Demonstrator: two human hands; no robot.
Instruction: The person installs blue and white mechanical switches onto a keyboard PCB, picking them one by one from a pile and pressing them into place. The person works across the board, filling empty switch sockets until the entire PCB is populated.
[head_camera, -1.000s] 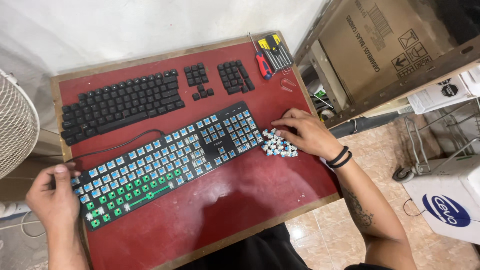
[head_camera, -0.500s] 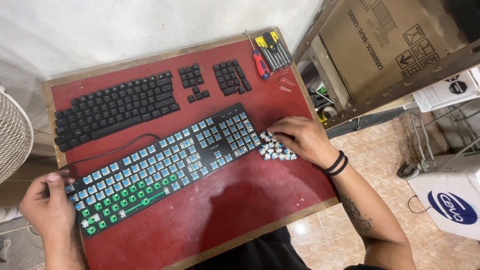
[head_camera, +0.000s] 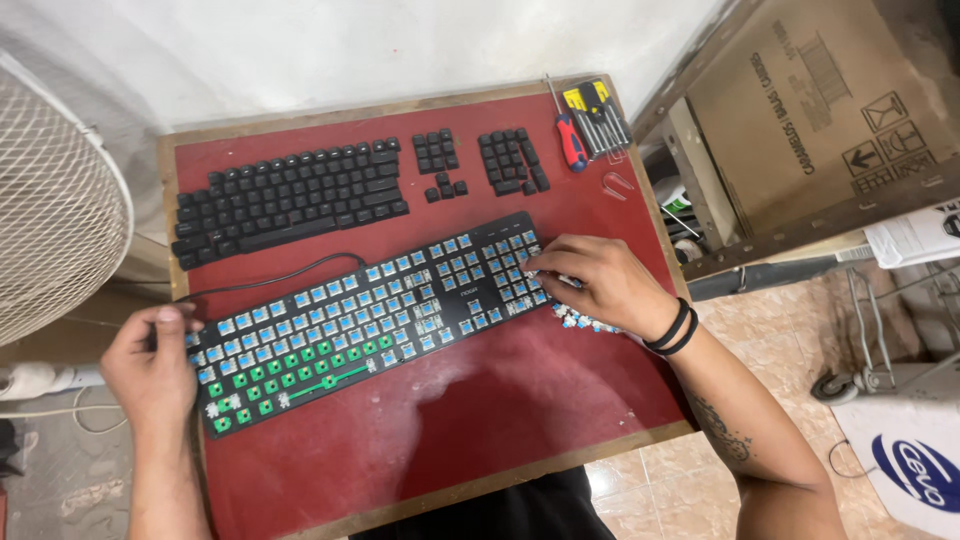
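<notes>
Head view: left hand (head_camera: 150, 372) grips the stripped keyboard (head_camera: 370, 320) at its left end; right hand (head_camera: 600, 285), fingers curled, rests on loose switches (head_camera: 590, 320) at its right end. Keep the board steady. Removed keycaps (head_camera: 290, 200) lie beyond.

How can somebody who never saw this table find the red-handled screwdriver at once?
Start at the red table top and go to its far right corner, beyond the stripped keyboard and the rows of black keycaps. The red-handled screwdriver lies there beside a yellow-and-black screwdriver set; it alone has a red and blue handle.
</notes>
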